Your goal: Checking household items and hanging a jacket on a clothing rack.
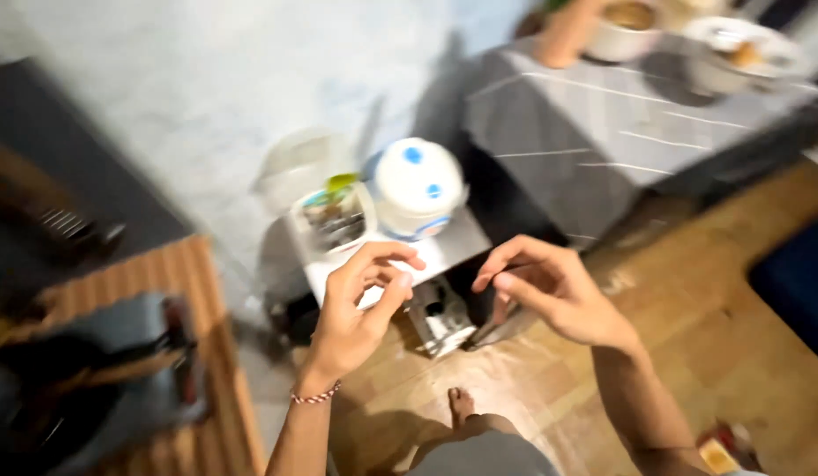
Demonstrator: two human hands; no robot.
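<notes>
From my feed I see a pale blue-grey wall (206, 79) filling the upper left, blurred by motion. Below it the floor (691, 291) is warm wooden boards with a glossy sheen. A desk (620, 123) under a grey striped cloth stands at the upper right. A ribbed wooden surface (175, 273) sits at the left, and something dark blue (801, 282) edges in from the right.

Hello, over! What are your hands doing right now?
Left hand, right hand: raised, fingers curled, holding nothing. White lidded pot on small stand below. Nothing between them.
</notes>
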